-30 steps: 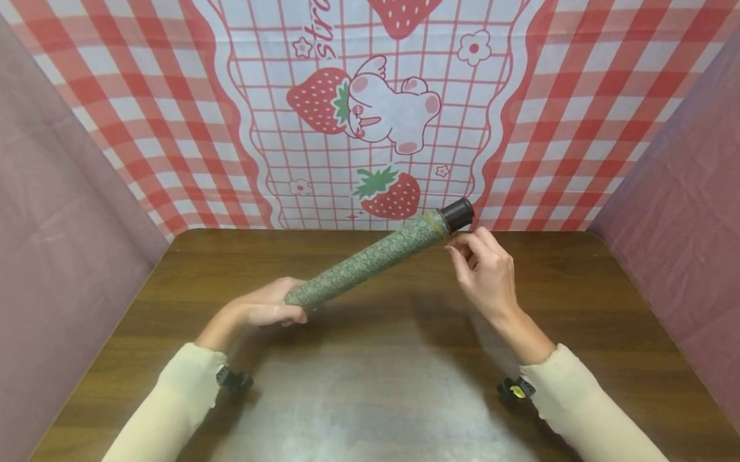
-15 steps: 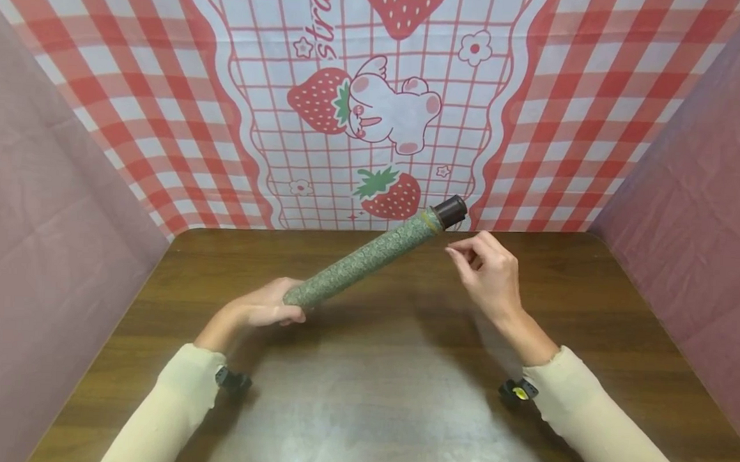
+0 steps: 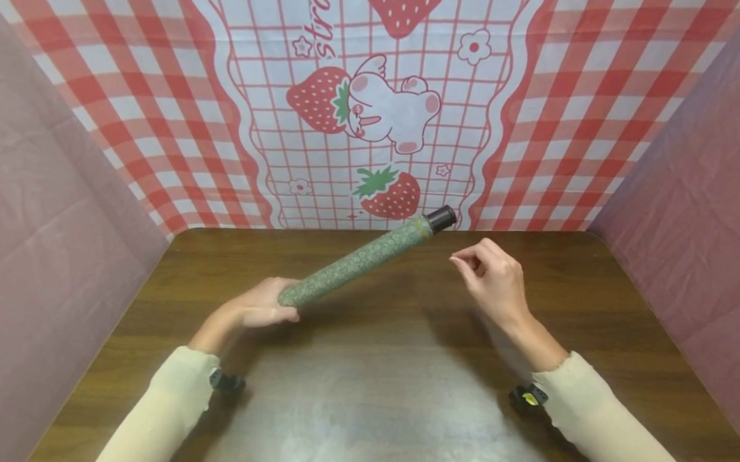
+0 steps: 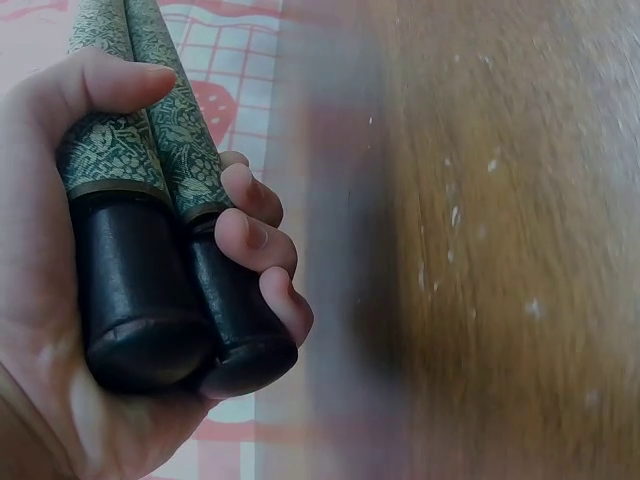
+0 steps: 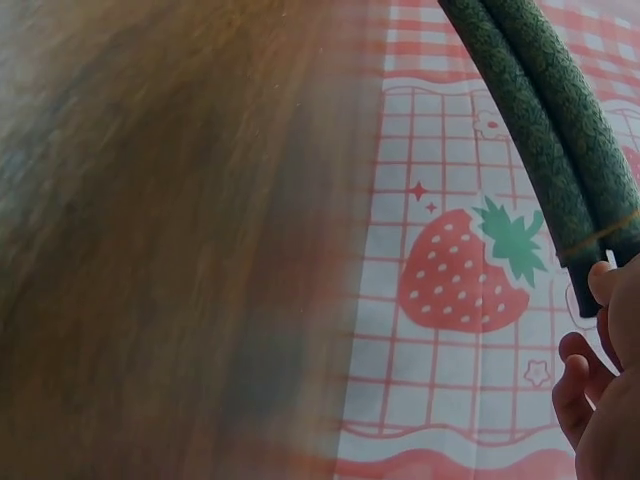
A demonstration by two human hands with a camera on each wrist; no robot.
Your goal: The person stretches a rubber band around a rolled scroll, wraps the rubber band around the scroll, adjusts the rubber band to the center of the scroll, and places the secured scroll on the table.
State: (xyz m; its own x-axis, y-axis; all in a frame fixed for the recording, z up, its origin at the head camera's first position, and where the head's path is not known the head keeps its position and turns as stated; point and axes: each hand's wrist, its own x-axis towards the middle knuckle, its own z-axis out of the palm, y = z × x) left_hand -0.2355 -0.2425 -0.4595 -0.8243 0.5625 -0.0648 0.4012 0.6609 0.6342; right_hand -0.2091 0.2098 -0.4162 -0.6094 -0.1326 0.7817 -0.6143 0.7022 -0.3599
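My left hand (image 3: pixel 264 302) grips the near end of a rolled scroll (image 3: pixel 356 264) covered in patterned green cloth. In the left wrist view the scroll shows two rolls side by side, and their black end knobs (image 4: pixel 140 290) lie against the palm. The scroll slants up and right above the table, its far black knob (image 3: pixel 441 219) exposed. A thin yellow band (image 3: pixel 422 227) crosses it near that end. Right of the far end, and apart from it, is my right hand (image 3: pixel 496 279), fingers curled, thumb and index fingertips together. No object shows between those fingertips.
Below both hands lies a brown wood-grain table (image 3: pixel 361 391). Behind it hangs a red-and-white checked cloth (image 3: pixel 557 129) printed with strawberries. Pink curtains (image 3: pixel 691 206) close off both sides. A small dark device (image 3: pixel 527 395) sits on each wrist.
The right fingers, at the yellow band a second ago, are now apart from it and a little lower and farther right. The scroll's far end has shifted left and slightly down, still in the left hand.
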